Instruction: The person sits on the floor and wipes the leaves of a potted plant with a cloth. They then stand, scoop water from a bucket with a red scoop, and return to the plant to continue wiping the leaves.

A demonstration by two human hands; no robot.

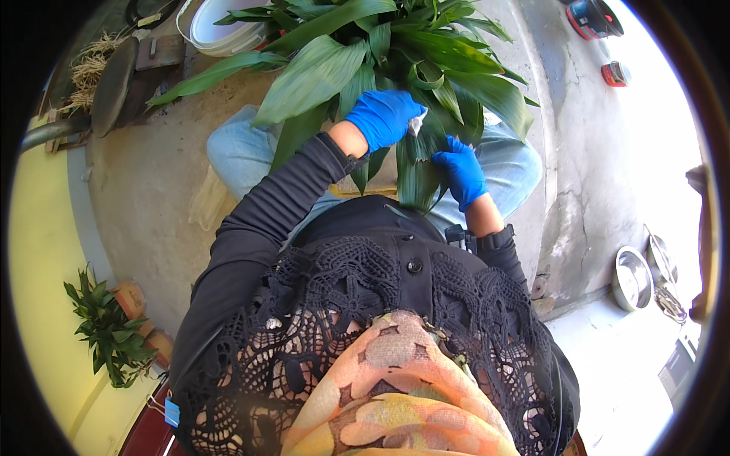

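A large potted-type plant with long, broad green leaves [322,74] spreads in front of me, its base hidden by foliage. My left hand [385,119], in a blue glove, is closed on a crumpled white cloth or tissue [417,123], which lies against the top of a hanging leaf [418,185]. Lower and to the right, my right hand [461,172], also gloved in blue, pinches that leaf's right edge. The leaf is creased beside the right thumb and its tip points towards my waist. My knees in pale jeans are on both sides of the foliage.
A white bucket [225,28] stands behind the leaves at left, near a round dark lid [116,86] and straw [94,71]. Another leafy plant [108,333] is at lower left by the yellow wall. Metal basins [633,279] and a red container [615,74] are at right.
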